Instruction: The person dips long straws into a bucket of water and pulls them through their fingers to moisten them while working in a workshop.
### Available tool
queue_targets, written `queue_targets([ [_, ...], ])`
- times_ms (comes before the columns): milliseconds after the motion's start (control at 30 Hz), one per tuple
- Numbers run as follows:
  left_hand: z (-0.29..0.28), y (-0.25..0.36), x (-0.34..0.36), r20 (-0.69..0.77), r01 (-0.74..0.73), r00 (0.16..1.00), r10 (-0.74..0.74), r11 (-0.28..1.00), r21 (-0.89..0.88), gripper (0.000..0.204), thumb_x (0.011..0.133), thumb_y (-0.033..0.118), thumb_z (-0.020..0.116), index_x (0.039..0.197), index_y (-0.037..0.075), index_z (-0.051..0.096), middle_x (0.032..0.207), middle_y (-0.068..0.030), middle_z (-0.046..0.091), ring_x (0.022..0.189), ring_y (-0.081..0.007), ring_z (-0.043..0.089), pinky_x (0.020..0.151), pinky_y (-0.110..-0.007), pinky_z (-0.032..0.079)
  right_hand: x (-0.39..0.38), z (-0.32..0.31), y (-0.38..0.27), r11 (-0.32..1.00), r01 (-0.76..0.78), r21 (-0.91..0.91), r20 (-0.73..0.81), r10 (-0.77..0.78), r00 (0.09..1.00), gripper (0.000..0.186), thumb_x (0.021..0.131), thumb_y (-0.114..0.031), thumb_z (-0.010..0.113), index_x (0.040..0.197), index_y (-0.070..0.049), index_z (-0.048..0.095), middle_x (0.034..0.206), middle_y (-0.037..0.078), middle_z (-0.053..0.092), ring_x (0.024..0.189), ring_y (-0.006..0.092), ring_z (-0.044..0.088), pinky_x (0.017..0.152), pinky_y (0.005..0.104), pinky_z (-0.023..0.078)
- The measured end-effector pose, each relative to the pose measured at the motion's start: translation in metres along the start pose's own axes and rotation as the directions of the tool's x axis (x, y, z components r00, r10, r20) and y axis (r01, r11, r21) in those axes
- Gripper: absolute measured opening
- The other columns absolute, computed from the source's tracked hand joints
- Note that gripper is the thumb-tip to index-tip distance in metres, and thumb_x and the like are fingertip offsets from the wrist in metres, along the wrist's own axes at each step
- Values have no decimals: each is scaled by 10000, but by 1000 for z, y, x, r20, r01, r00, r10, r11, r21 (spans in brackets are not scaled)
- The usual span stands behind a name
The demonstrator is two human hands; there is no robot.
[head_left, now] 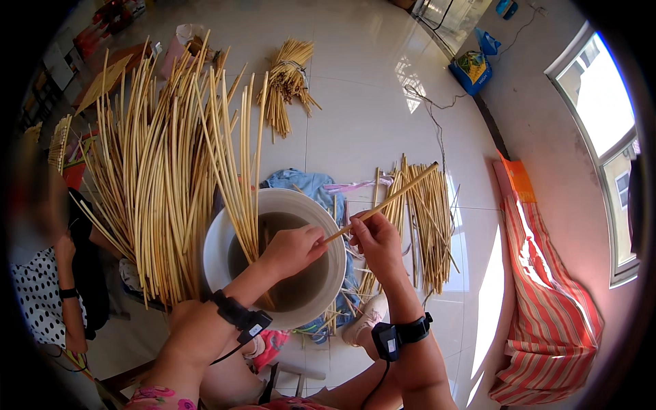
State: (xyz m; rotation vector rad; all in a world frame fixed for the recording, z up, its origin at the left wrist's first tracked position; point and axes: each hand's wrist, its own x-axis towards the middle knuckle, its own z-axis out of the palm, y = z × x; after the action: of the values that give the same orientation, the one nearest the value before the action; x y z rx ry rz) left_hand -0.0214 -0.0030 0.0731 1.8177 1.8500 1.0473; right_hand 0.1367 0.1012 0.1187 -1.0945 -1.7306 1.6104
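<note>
A single straw-coloured reed stalk (402, 193) slants up to the right between my two hands. My left hand (298, 249) pinches its lower end, over a white bucket (213, 249) of murky water. Further up the stalk, my right hand (374, 236) grips it between thumb and fingers, just right of the bucket's rim. Several long stalks (236, 171) stand in the bucket, leaning on its far left side. To the left of the bucket rises a large bundle of long stalks (160, 164). Short cut stalks (430, 225) lie in a pile on the floor at the right.
A tied bundle of stalks (288, 78) lies on the tiles beyond the bucket. Blue cloth (301, 180) is spread under the bucket. Another person (51, 280) sits at the far left. Striped red fabric (547, 321) lies by the right wall, near a blue bag (471, 72) and a cable.
</note>
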Motion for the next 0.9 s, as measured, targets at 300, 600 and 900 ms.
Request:
queue_targets([
  [300,-2,5,3,-52,-74,996,71,996,-57,155,834,166,646,913,54,575,789,-116,622,677,-314,612,588,-375,484,-4,2,-3,1000,-29,-12,69,29,997,166,906,-130,607,989,13,594,723,16,590,626,75,553,595,219,463],
  [600,54,-65,-12,-118,331,922,-369,909,-252,271,884,174,566,1088,0,531,1036,-199,600,953,-317,603,790,-381,473,4,-22,-10,972,212,-99,-226,-230,947,114,941,-116,531,918,-4,533,653,16,544,540,63,496,503,211,411],
  [900,79,-113,-37,252,879,449,-857,373,-298,497,871,226,501,1268,-67,439,1259,-267,501,1172,-385,497,948,-422,429,-8,-23,-24,892,378,-246,-273,-438,856,108,957,-118,493,946,-12,510,650,21,516,540,66,484,489,213,389],
])
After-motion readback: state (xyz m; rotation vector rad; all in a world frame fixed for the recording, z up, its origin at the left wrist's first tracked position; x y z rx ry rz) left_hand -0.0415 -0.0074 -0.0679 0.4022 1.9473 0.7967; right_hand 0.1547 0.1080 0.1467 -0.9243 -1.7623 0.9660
